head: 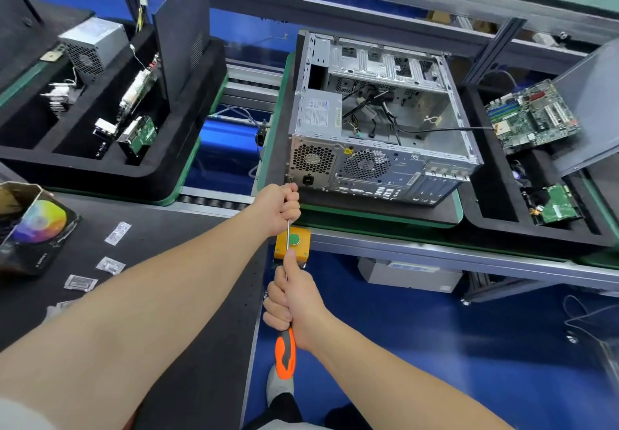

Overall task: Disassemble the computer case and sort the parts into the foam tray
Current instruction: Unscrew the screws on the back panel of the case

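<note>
Open grey sheet-metal computer case (385,148) lies on side, mid-frame. Left hand (279,208) fingers curl round shaft of long orange-handled screwdriver (285,356) at case's rear lower corner. Right hand (294,299) fingers wrap handle. Case probably heavy, rigid, sharp-edged: lift by frame rails.

Head cam, looking fwd-down, near bench.

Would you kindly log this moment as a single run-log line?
left hand: grips screwdriver shaft by computer case rear corner | right hand: grips handle
</note>
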Motion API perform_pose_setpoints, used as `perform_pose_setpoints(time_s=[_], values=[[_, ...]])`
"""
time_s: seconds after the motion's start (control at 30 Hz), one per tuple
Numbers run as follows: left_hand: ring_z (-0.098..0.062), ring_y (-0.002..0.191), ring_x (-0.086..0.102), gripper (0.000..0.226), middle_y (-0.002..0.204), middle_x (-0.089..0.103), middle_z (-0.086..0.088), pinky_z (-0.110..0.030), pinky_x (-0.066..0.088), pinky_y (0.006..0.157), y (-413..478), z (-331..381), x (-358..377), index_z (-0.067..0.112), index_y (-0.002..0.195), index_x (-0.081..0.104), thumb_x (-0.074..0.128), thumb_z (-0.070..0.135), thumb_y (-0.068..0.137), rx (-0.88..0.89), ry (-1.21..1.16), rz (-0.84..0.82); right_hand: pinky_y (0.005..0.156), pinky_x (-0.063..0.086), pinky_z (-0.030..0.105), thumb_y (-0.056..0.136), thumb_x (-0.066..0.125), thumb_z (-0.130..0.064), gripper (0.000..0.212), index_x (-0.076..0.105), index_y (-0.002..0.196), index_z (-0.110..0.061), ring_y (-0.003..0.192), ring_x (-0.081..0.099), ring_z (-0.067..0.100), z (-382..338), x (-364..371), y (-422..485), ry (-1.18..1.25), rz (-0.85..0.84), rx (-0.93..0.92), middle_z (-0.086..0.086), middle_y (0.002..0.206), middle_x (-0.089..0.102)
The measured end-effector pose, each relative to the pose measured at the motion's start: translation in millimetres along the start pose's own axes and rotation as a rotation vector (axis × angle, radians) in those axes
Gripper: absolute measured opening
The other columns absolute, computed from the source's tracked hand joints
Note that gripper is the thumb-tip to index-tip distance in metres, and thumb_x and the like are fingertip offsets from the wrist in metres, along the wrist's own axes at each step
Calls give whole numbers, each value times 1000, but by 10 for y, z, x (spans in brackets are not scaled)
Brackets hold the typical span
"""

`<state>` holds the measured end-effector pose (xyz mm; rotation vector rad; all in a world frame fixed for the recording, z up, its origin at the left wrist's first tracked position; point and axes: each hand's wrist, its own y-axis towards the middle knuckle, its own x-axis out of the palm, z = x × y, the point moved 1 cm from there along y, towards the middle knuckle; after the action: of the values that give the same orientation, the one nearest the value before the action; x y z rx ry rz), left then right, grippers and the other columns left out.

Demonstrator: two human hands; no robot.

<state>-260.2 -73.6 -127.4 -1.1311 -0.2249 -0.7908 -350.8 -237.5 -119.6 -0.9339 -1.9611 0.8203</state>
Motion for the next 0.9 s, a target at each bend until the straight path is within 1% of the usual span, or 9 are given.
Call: perform_pose_setpoints(time_s=[0.4, 0.47, 0.53, 0.6, 0.67, 0.7, 0.8, 0.87, 0.9], values=[[-8, 40, 21, 30, 59, 38, 4, -21, 15, 33, -35, 55, 33, 15, 96, 54, 30, 19, 112, 48, 16, 40, 38, 20, 22, 105, 43, -67, 66, 32, 57, -24, 39, 20, 14, -121, 79, 12, -65, 121, -42, -1, 52, 26], [-8, 42, 24, 26, 61, 42, 3, -21, 18, 34, -19, 45, 20, 14, 103, 58, 34, 20, 112, 53, 34, 47, 42, 27, 22, 106, 40, -66, 62, 36, 63, -21, 39, 29, 16, -110, 80, 42, -190, 236, -94, 1, 53, 34], [-8, 44, 29, 24, 65, 44, 1, -20, 23, 36, 13, 44, 38, 11, 114, 59, 35, 17, 111, 83, 94, 83, 51, 38, 29, 109, 35, -63, 59, 45, 71, -18, 49, 45, 20, -81, 77, 102, -400, 374, -194, 6, 63, 48], [-10, 48, 45, 23, 74, 53, -3, -20, 37, 39, 4, 88, 63, 8, 122, 56, 39, 11, 108, 196, 267, 187, 52, 39, 29, 109, 35, -62, 59, 46, 72, -17, 51, 47, 22, -54, 77, 137, -408, 388, -210, 6, 64, 49], [-18, 74, 65, 28, 103, 62, -10, -26, 51, 56, -2, 193, 46, 13, 126, 51, 52, 5, 99, 415, 572, 343, 45, 30, 22, 107, 40, -65, 63, 40, 63, -20, 41, 33, 18, -41, 73, 133, -263, 291, -133, 2, 55, 37], [-20, 88, 65, 39, 117, 60, -11, -28, 50, 64, -15, 264, 35, 17, 127, 49, 59, 6, 91, 523, 675, 385, 43, 26, 21, 105, 42, -67, 65, 36, 59, -22, 41, 27, 17, -33, 68, 122, -202, 232, -103, 0, 52, 32], [-22, 106, 56, 66, 133, 55, -14, -31, 46, 80, -81, 527, 169, 24, 132, 48, 58, 10, 68, 683, 607, 143, 41, 22, 23, 103, 45, -69, 68, 29, 55, -24, 44, 21, 17, -28, 34, 107, -98, 120, -58, 0, 53, 26], [-26, 124, 56, 70, 139, 56, -8, -40, 48, 101, -103, 713, 356, 33, 135, 47, 57, 7, 71, 689, 523, -31, 41, 21, 25, 103, 46, -69, 68, 27, 58, -23, 45, 19, 17, -29, 6, 107, -54, 70, -51, 1, 54, 25], [-26, 133, 52, 65, 144, 55, -3, -44, 42, 111, -120, 792, 466, 37, 137, 47, 59, 11, 78, 717, 537, -84, 41, 21, 26, 103, 46, -69, 68, 27, 58, -22, 45, 20, 17, -30, -5, 109, -41, 49, -48, 1, 54, 25]])
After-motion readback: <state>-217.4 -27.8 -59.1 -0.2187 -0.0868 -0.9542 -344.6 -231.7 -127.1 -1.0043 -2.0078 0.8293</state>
